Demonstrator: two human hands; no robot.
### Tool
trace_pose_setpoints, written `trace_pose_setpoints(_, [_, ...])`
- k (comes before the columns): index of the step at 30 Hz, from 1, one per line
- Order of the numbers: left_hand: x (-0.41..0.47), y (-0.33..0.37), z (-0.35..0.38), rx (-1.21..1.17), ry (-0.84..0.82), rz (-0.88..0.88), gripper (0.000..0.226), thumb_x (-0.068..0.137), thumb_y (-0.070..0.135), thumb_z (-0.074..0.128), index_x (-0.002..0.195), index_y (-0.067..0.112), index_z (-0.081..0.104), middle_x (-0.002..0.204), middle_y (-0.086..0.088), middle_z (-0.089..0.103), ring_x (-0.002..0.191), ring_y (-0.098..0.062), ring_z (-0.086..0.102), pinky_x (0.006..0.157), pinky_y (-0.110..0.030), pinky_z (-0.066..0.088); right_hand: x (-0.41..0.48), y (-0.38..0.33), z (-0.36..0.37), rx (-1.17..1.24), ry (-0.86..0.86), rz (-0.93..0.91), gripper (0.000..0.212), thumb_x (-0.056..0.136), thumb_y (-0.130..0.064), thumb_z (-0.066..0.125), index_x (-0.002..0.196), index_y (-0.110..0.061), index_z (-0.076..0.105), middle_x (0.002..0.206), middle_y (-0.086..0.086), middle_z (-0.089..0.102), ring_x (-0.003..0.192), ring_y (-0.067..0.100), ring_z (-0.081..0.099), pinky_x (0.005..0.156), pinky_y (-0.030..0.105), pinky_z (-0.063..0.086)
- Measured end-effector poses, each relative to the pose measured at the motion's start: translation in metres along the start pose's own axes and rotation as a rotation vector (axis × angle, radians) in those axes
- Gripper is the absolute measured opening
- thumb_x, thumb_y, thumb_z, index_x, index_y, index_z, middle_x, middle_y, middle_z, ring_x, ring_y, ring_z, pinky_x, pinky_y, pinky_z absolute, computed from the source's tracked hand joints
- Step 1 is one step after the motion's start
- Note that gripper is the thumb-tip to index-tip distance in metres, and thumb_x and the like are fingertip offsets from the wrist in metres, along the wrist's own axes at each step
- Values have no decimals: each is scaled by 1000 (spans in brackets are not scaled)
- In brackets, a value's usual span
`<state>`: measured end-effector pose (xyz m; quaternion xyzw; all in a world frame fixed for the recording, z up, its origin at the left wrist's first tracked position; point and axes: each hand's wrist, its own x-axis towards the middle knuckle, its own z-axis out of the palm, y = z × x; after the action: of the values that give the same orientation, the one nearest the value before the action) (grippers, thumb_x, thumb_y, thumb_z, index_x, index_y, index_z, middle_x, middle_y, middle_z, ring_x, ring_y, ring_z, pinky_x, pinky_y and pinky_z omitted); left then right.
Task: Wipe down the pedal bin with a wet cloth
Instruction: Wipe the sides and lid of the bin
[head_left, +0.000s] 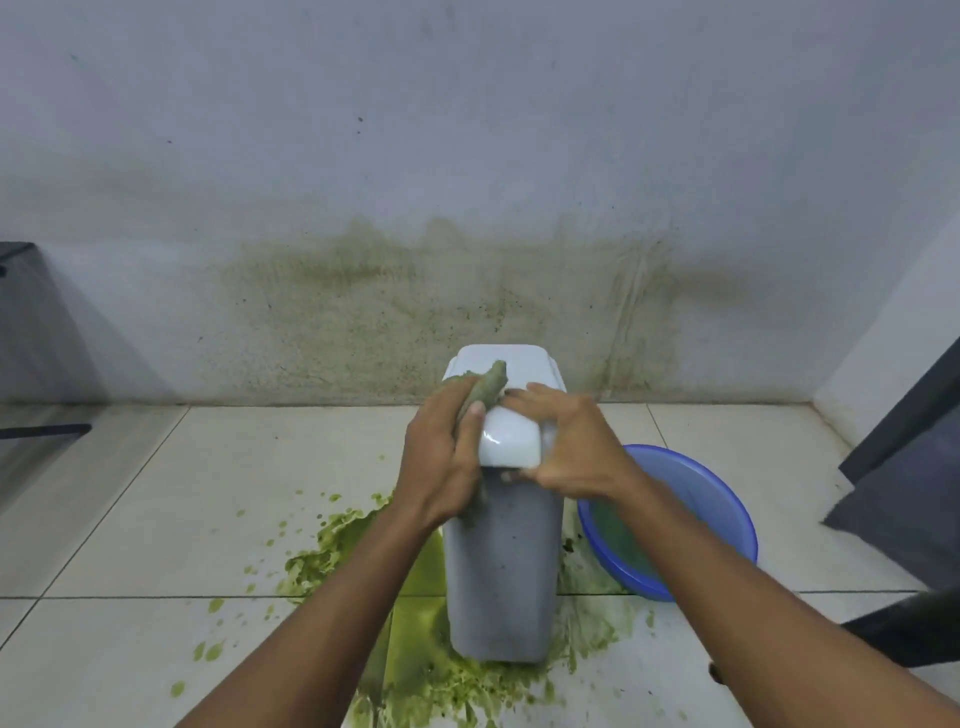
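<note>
A grey pedal bin (501, 571) with a white lid (511, 436) stands on the tiled floor near the wall. My left hand (441, 457) is closed around a green-stained wet cloth (485, 387), pressing it against the lid's left side. A strip of the cloth hangs below my palm along the bin's left edge. My right hand (576, 441) grips the lid's right front corner, fingers over the top and thumb under the rim.
Green liquid (415, 649) is spilled and splattered on the white floor tiles around the bin's base. A blue basin (717, 499) holding greenish water sits just right of the bin. The wall behind is stained green. Dark furniture stands at the far left and right.
</note>
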<state>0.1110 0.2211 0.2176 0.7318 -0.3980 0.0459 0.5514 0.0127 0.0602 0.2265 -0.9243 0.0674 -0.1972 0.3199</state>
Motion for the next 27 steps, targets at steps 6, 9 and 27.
trace_pose_setpoints(6, [45,-35,24,25,21,-60,48,106,40,35,151,24,43,153,4,47,142,-14,42,115,-44,36,69,24,-26,169,-26,149,82,54,-42,97,129,-33,64,131,-14,59,119,6,55,100,28,48])
trace_pose_setpoints(9, [52,-51,41,-4,100,-111,49,109,36,35,157,27,30,164,5,31,151,-8,26,123,-39,26,91,39,-24,206,-38,164,59,71,-59,81,124,-38,64,129,-10,59,114,8,57,82,17,47])
trace_pose_setpoints(27, [-16,-120,92,507,-82,327,57,101,21,38,155,4,31,167,-13,21,155,-33,15,123,-56,18,121,109,-23,24,-64,6,96,66,-47,90,147,-34,39,144,-8,42,132,9,43,110,29,35])
